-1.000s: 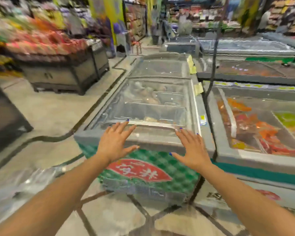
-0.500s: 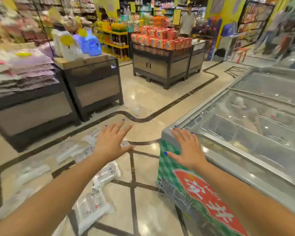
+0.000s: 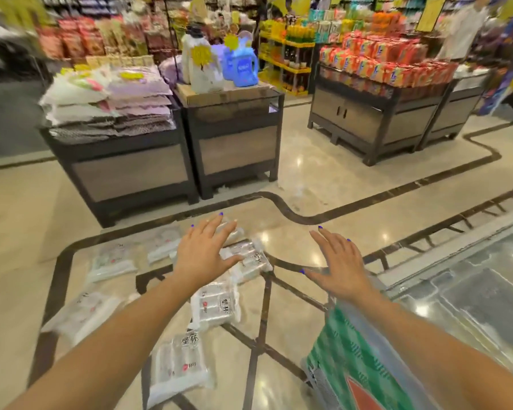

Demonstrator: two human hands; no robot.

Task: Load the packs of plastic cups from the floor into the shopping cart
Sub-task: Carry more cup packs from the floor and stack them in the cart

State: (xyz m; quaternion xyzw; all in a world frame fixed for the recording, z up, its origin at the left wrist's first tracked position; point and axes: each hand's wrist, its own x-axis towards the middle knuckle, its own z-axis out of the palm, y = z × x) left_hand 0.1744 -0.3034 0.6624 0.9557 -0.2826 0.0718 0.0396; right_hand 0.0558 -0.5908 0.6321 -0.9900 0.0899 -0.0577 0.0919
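cup packs [image 3: 215, 303] on floor [image 3: 308, 179], glass-lidded freezer [image 3: 471, 297]

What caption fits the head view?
Open left hand and right hand above cup packs on floor, beside freezer.

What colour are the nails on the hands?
Blue polish, clearest in the head view on the left hand and right hand.

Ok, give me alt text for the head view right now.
Both hands, left hand and right hand, are held out open and empty above clear packs of plastic cups scattered on the shiny tiled floor. A chest freezer stands at right; no shopping cart is visible.
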